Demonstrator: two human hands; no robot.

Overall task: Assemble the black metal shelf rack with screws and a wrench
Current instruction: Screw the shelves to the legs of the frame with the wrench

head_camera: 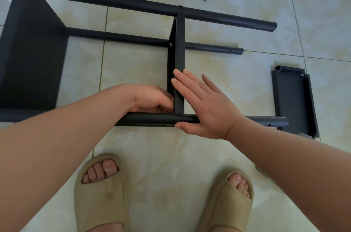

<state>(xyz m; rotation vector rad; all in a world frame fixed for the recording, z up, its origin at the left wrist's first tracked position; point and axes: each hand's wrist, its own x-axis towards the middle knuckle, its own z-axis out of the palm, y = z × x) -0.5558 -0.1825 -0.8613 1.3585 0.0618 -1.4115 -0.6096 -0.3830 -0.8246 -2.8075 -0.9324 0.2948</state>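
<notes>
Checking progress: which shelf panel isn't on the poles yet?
The far-right panel, on the floor past the pole ends; the left panel and middle panel sit between the poles.

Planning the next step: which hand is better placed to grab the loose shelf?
The right hand: open and nearer the loose shelf; the left hand is curled at the rack's corner.

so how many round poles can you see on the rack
3: the far pole at the top, the middle pole below it, the near pole under the right hand. A fourth may be hidden.
</notes>
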